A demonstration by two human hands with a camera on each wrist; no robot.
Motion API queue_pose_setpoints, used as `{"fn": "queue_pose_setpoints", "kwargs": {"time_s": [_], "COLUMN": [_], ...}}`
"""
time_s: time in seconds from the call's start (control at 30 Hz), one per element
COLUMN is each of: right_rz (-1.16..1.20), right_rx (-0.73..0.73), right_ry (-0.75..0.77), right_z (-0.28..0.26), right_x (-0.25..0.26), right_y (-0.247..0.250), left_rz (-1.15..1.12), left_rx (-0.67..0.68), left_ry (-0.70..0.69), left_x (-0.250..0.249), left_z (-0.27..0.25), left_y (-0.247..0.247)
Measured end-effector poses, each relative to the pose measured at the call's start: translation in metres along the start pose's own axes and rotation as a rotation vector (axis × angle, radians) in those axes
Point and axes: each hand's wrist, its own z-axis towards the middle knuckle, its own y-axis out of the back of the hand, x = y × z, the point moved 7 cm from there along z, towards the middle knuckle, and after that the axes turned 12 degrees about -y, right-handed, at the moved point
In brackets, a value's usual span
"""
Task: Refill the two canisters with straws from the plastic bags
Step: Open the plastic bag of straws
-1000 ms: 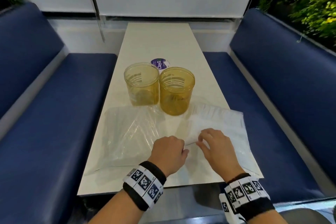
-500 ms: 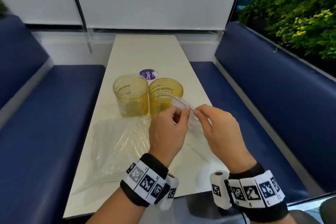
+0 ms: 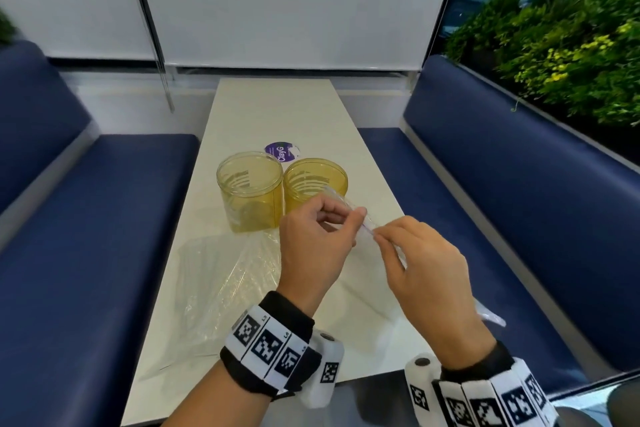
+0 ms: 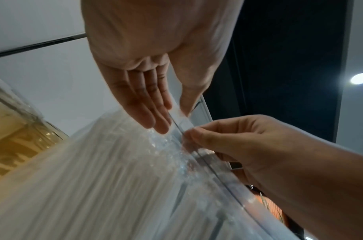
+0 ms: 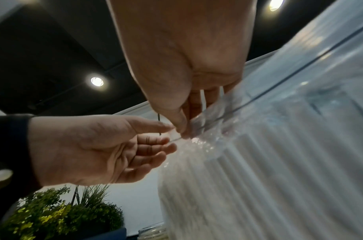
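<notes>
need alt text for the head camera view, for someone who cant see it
Two hands, the left hand and right hand, pinch the top edge of a clear plastic bag above a white table. Two empty yellow canisters stand side by side behind them, and a second bag lies flat on the left.

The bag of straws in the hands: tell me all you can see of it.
The bag of straws is clear, crinkly plastic packed with white straws lying side by side. A thin dark zip line runs along its top edge. It is lifted and tilted in front of the two yellow canisters, its lower end reaching down toward the table. The left hand and right hand each pinch the top edge at the zip, close together. Whether the zip is open cannot be told.
</notes>
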Motion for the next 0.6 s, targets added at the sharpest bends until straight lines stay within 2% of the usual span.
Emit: {"fn": "queue_pose_setpoints", "kwargs": {"time_s": [0.1,0.17,0.27,0.4,0.5,0.6], "right_rz": [0.052,0.082,0.153,0.253,0.285,0.282], "right_rx": [-0.056,-0.038,0.008,0.088,0.260,0.366], "right_ry": [-0.022,-0.027,-0.053,-0.171,-0.285,-0.335], "right_z": [0.003,0.003,0.004,0.012,0.012,0.011], "right_x": [-0.001,-0.002,-0.010,-0.024,-0.028,-0.030], "right_y": [0.000,-0.004,-0.008,-0.007,-0.013,-0.018], "left_rz": [0.116,0.088,-0.032,-0.062,-0.057,0.121], "left_rx": [0.178,0.271,0.274,0.271,0.264,0.313], "left_ry": [0.063,0.120,0.172,0.180,0.146,-0.015], "left_x": [0.007,0.009,0.011,0.016,0.019,0.019], "left_z": [-0.011,-0.019,-0.024,-0.029,-0.031,-0.031], "left_y": [-0.012,-0.021,-0.026,-0.025,-0.023,-0.023]}}
